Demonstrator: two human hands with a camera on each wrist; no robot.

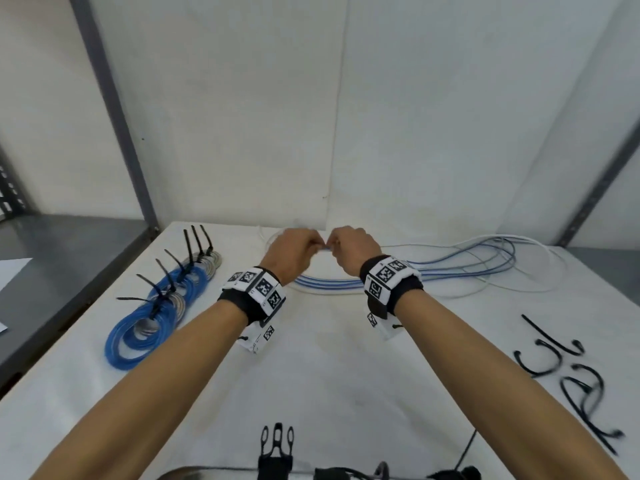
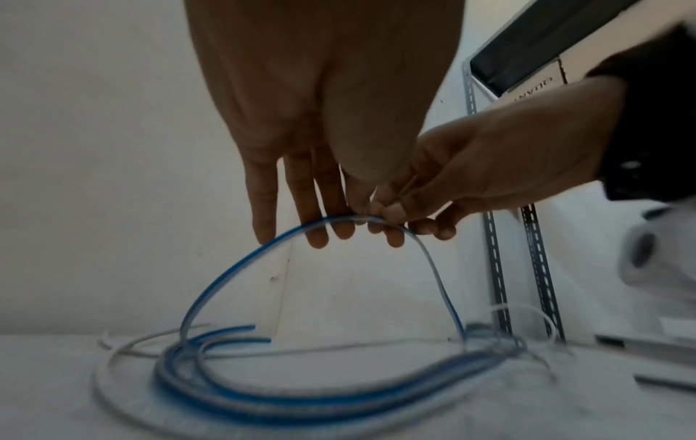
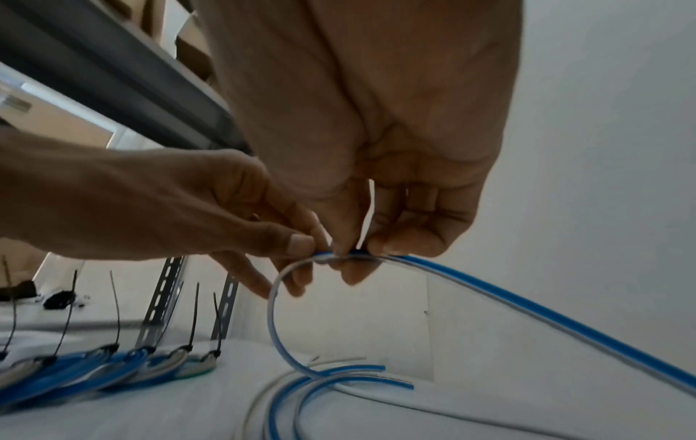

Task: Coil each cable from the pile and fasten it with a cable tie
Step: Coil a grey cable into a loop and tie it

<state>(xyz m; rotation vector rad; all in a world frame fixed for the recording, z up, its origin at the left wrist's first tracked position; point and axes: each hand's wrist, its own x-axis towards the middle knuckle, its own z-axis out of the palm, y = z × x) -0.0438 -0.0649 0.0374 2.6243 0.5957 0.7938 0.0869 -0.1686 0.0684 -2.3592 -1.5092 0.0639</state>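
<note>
Pinched between thumb and fingertips of both hands, a thin blue-and-white cable (image 2: 241, 269) is lifted in an arch above the white worktop (image 1: 346, 375), the left hand (image 1: 290, 252) and right hand (image 1: 354, 249) meeting at its top near the back wall. Loose blue and white cables (image 1: 485, 268) are spread beneath and to the right. Finished blue coils bound with black cable ties (image 1: 156, 306) are lined up at left; spare black cable ties (image 1: 571, 372) are scattered at right.
</note>
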